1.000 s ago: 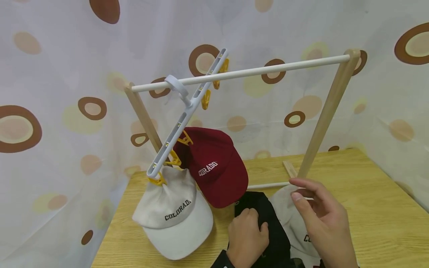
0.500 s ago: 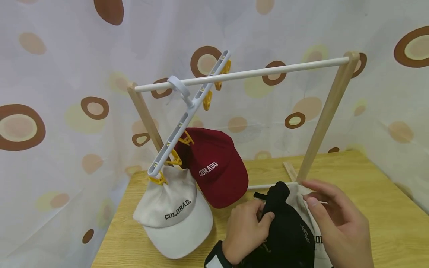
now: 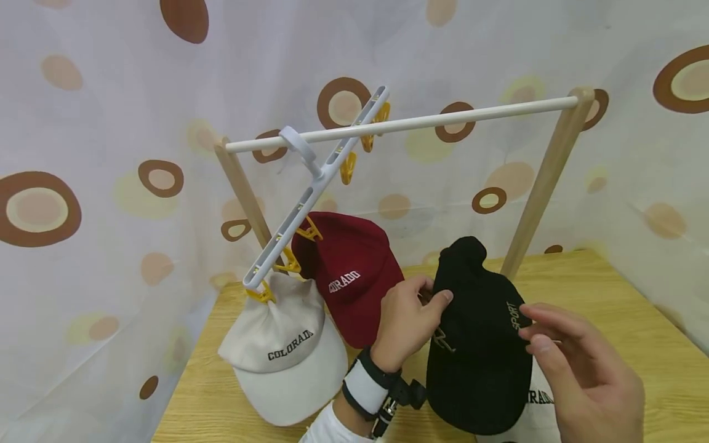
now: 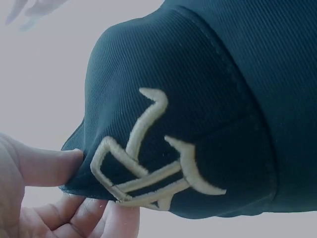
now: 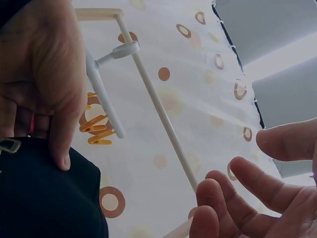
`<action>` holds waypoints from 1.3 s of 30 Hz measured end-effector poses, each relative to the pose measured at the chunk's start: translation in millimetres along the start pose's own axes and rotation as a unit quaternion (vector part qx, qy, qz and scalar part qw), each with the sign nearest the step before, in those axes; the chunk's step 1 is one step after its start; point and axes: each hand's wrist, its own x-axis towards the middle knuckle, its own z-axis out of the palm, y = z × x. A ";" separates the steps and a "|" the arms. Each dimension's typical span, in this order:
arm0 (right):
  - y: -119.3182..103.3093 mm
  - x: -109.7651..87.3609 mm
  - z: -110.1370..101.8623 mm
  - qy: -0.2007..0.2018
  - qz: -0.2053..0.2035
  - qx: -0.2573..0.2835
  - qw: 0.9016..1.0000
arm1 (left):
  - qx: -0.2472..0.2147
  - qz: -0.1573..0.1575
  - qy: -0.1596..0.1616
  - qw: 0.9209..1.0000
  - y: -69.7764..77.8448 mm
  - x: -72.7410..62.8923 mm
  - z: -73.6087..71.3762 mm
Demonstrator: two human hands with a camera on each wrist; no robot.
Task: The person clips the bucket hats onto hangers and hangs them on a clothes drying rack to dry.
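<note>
My left hand pinches a black baseball cap by its left edge and holds it up, visor down. In the left wrist view, thumb and fingers grip the cap's fabric beside pale embroidery. My right hand is to the cap's right, fingers loosely bent; the right wrist view shows it apart from the cap. A white cap and a dark red cap hang by yellow clips from a white clip hanger. Behind the black cap, another white cap is partly hidden.
The hanger's hook sits over the white bar of a rack with wooden legs. Spare yellow clips hang on the hanger's far half. The rack stands on a wooden table before a patterned curtain.
My left hand has lifted the black cap from low over the table, turning its front into view. The right hand has shifted slightly right and down. The hanging caps have barely moved.
</note>
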 end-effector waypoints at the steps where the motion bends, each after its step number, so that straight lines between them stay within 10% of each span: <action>1: 0.3 0.4 -0.7 0.001 0.000 0.001 1.000 | -0.003 -0.006 0.009 1.000 -1.6 3.1 -1.2; 12: 19.7 4.3 -0.9 -0.049 -0.042 0.070 0.995 | 0.000 -0.037 0.091 0.995 -24.4 16.5 -15.1; 27: 17.8 3.9 13.6 -0.071 -0.011 -0.051 0.996 | 0.000 -0.057 0.110 0.992 -40.7 10.2 -25.3; 32: 8.3 22.8 32.9 -0.145 -0.067 -0.182 0.970 | 0.009 -0.064 0.112 0.992 -42.6 8.5 -30.1; 39: -11.8 57.4 58.1 -0.210 -0.143 -0.201 0.946 | 0.012 -0.077 0.122 0.989 -44.7 7.8 -31.0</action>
